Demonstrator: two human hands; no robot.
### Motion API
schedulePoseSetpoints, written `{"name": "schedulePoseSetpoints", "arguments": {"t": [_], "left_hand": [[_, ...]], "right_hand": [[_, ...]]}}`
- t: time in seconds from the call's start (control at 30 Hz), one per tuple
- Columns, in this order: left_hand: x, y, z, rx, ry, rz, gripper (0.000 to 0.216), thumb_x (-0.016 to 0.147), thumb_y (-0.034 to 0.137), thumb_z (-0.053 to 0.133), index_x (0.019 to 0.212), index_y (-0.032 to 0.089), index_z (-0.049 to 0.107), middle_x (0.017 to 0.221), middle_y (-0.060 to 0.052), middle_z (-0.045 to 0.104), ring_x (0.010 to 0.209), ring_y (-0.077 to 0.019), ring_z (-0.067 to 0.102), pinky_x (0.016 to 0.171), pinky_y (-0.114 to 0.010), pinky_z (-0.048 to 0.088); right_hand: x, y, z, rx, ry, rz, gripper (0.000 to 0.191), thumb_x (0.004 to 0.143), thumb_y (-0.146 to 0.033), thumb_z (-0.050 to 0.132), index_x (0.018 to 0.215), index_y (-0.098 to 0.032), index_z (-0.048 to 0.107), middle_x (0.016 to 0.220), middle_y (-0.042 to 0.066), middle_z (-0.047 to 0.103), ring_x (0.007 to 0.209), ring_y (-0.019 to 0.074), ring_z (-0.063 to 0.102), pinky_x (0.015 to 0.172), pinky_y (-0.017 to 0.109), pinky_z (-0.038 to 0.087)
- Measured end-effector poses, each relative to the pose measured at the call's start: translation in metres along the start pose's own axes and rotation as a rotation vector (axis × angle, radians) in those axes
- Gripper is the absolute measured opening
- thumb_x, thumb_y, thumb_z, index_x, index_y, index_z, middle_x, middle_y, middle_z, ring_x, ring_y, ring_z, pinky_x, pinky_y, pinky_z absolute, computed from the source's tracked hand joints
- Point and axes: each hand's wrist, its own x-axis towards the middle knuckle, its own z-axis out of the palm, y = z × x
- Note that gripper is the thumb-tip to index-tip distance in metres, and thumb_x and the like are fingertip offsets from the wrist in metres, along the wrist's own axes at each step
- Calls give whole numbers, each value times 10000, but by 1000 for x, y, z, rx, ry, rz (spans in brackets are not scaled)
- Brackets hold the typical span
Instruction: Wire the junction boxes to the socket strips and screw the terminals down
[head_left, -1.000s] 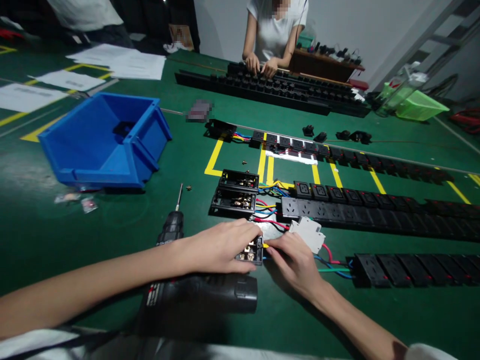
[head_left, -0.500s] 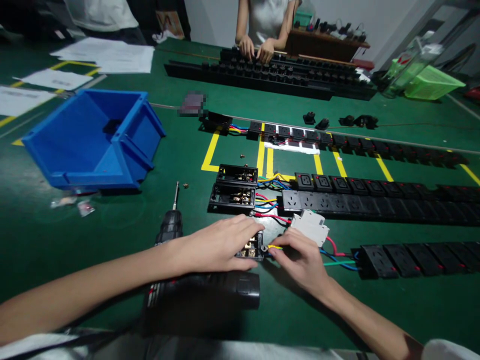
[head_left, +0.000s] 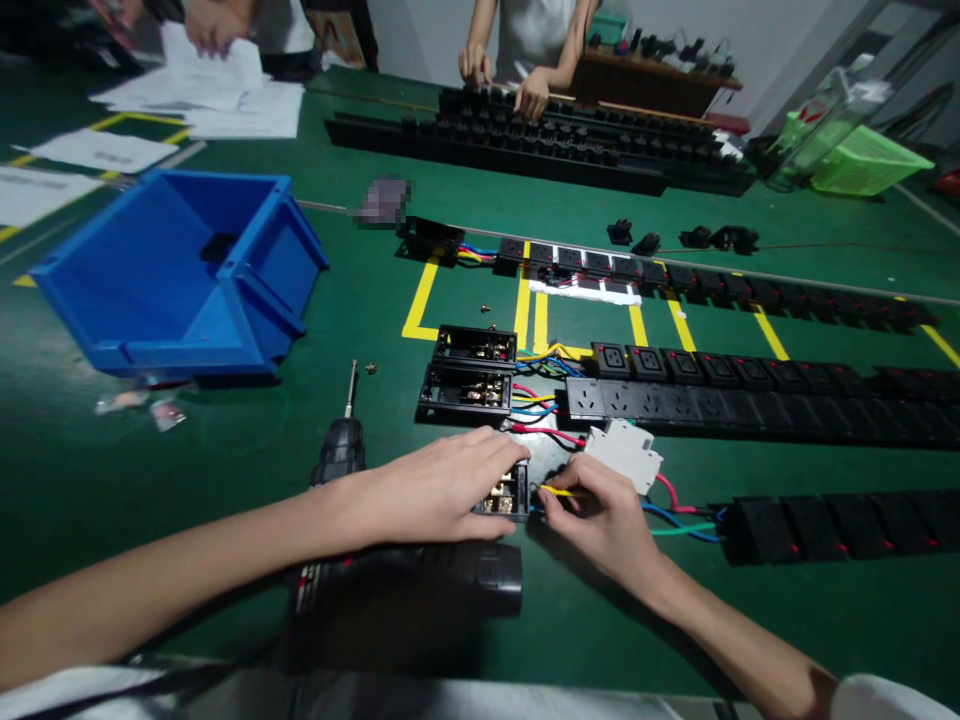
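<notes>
My left hand [head_left: 457,485] is wrapped over a black terminal box [head_left: 523,490] with brass screw contacts, covering much of it. Just right of the box, my right hand [head_left: 600,505] pinches a yellow wire [head_left: 553,491] between thumb and fingertips. The wire's small end lug lies close to the box's edge; whether they touch I cannot tell. Behind my right hand sits a white circuit breaker [head_left: 621,452] with red wires. Blue and green wires lead on to a black socket strip [head_left: 817,525]. Under my left forearm lies a black power screwdriver [head_left: 341,450].
A blue bin [head_left: 180,280] stands at left, near a loose screw [head_left: 371,368]. Two wired terminal boxes [head_left: 466,390] and further socket strips [head_left: 675,405] lie beyond my hands. Co-workers' hands are at black rails [head_left: 495,155] and papers [head_left: 217,85] across the table.
The yellow wire's lug has shifted slightly right, and the near socket strip has slid right and tilted. My left hand stays put. A co-worker's hands now lift papers at upper left.
</notes>
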Motion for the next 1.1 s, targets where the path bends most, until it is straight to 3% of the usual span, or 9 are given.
{"name": "schedulePoseSetpoints", "arguments": {"t": [0.3, 0.63, 0.87, 1.1], "left_hand": [[0, 0, 1, -12, -1, -38, 535, 873, 408, 633, 1272, 118, 425, 1228, -141, 548, 1115, -288, 519, 951, -411, 454], [-1, 2, 3, 11, 9, -61, 528, 884, 409, 615, 1282, 110, 439, 1218, -136, 555, 1114, -280, 525, 951, -404, 453], [-5, 5, -6, 65, 0, -75, 692, 881, 477, 604, 1393, 84, 354, 1307, -150, 511, 1172, -279, 493, 992, -385, 428], [-14, 7, -17, 212, -71, -140, 451, 853, 446, 638, 1167, 137, 544, 1122, -103, 595, 1031, -280, 570, 872, -405, 487]], "right_hand": [[2, 7, -1, -151, -124, -115, 62, 930, -198, 549, 893, -150, 562, 805, 22, 557, 762, 122, 481, 689, 260, 350], [2, 6, -6, -217, -227, -121, 121, 969, -193, 479, 1052, -181, 566, 897, 29, 583, 829, 139, 511, 734, 274, 389], [5, 6, -17, -239, -286, -96, 156, 973, -215, 497, 1086, -192, 602, 990, 37, 577, 886, 124, 536, 780, 257, 436], [9, 6, -21, -353, -329, -226, 123, 966, -201, 503, 1029, -174, 604, 890, 45, 574, 846, 160, 456, 732, 295, 386]]}}
